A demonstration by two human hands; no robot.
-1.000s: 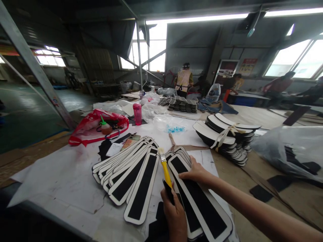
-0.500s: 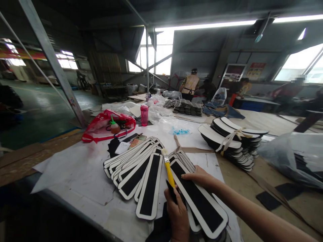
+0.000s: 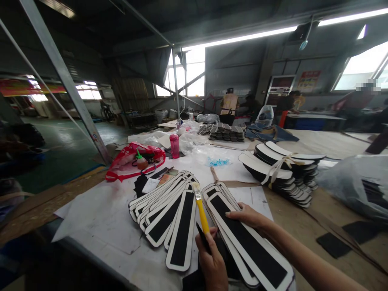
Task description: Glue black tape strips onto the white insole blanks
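My left hand (image 3: 214, 262) is closed around a yellow-handled paintbrush (image 3: 203, 216), bristles pointing away from me. A thin black piece (image 3: 202, 238) also sticks out of this hand. My right hand (image 3: 250, 216) pinches the edge of a long white-bordered black panel (image 3: 263, 248), thumb on top and fingers hidden beneath. Under it lie further panels (image 3: 239, 258) of the same kind, partly covered. To the left, a row of overlapping similar panels (image 3: 181, 234) fans out over the white sheet (image 3: 115, 238) on the table.
Behind the fan are a red bag (image 3: 117, 171), a green-tipped glue bottle (image 3: 141, 161) and a pink bottle (image 3: 174, 146). At right stand a tied stack of curved panels (image 3: 273, 171) and a clear plastic bag (image 3: 348, 182). People work farther back.
My right hand and the top panel have moved a little right and towards me, baring more of the panel beneath. My left hand still holds the paintbrush. The view has shifted slightly.
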